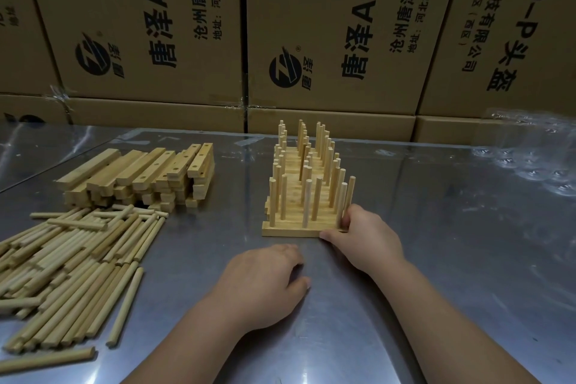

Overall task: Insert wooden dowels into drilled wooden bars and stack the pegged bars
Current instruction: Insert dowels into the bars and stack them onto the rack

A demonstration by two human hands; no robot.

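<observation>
Right hand [363,235] has its grip on the newest pale pegged bar [293,231] fronting the stack at 12 o'clock, left hand [265,284] empty, loads of undrilled-looking bars [140,176] and loose dowels [71,262] left at 9.

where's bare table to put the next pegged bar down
Bare metal table right of the pegged bars and right hand; also the strip between them and the drilled bars. The left is crowded with loose dowels; far right holds clear plastic.
</observation>
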